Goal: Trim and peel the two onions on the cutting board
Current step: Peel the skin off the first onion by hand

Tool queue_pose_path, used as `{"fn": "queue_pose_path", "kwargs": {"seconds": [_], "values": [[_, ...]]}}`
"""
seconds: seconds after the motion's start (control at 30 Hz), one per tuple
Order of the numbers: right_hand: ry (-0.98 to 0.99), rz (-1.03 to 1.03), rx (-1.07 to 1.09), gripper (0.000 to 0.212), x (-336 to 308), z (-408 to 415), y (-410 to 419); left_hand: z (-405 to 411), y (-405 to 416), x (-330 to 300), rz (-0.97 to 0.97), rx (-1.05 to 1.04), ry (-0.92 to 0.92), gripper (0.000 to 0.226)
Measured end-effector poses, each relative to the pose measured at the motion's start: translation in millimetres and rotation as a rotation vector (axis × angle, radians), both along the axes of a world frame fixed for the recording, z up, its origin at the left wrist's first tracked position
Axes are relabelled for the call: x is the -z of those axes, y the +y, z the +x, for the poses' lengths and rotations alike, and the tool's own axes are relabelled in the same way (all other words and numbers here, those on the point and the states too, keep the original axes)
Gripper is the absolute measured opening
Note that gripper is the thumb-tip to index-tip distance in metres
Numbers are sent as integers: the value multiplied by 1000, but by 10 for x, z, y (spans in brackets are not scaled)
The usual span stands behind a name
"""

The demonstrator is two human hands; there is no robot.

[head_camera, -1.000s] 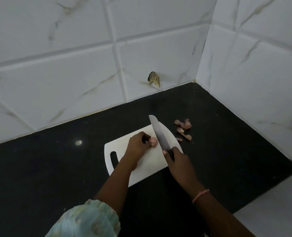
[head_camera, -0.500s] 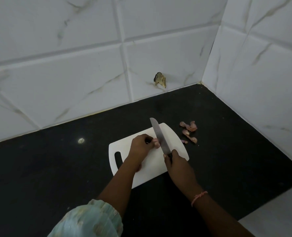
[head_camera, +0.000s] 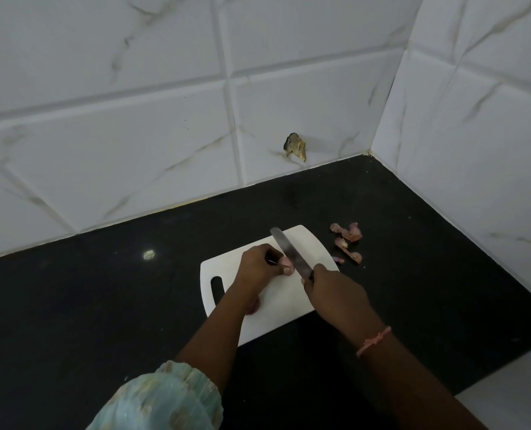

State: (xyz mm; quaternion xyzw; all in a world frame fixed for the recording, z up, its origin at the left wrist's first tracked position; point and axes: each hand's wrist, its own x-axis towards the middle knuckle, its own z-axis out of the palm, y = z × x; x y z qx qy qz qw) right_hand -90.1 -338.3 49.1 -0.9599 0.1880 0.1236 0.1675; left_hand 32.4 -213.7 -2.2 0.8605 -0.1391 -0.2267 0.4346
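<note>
We've got the black countertop (head_camera: 102, 305) spreading out to every side of our hands, and beneath both of them sits the white cutting board (head_camera: 301, 246), handle slot just off our left wrist. Our right hand (head_camera: 335, 293) is wrapped firmly around the knife (head_camera: 292, 256) handle, blade angling up and away, its edge lying right against the left fingertips. Our left hand (head_camera: 258, 268) is curled over, pinching a small pinkish onion (head_camera: 287, 262) down on the board, with only its tip peeking out beside the blade. A second onion (head_camera: 253, 305) seems to sit tucked under our left wrist, mostly hidden. Beyond the right hand, just off the board, lies a scatter of pink onion peels (head_camera: 348, 240).

Now, the handling: this onion looks small, light and round, so we reckon it wants to roll. The papery skin is likely slick and brittle, the flesh firm beneath. Best hold is across the middle, fingertips tucked back, leaving just the end exposed for the trim. Pinch loosely and it could skid from under that edge.
</note>
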Motion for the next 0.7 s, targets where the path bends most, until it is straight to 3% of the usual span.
{"fn": "queue_pose_path", "kwargs": {"seconds": [0.4,0.7], "values": [[119,-8,-26,29,-232,102,-29,-71,17,-18,1,-3,-22,35],[86,-96,-55,28,-169,-24,15,-13,27,-13,-5,-8,-12,35]]}}
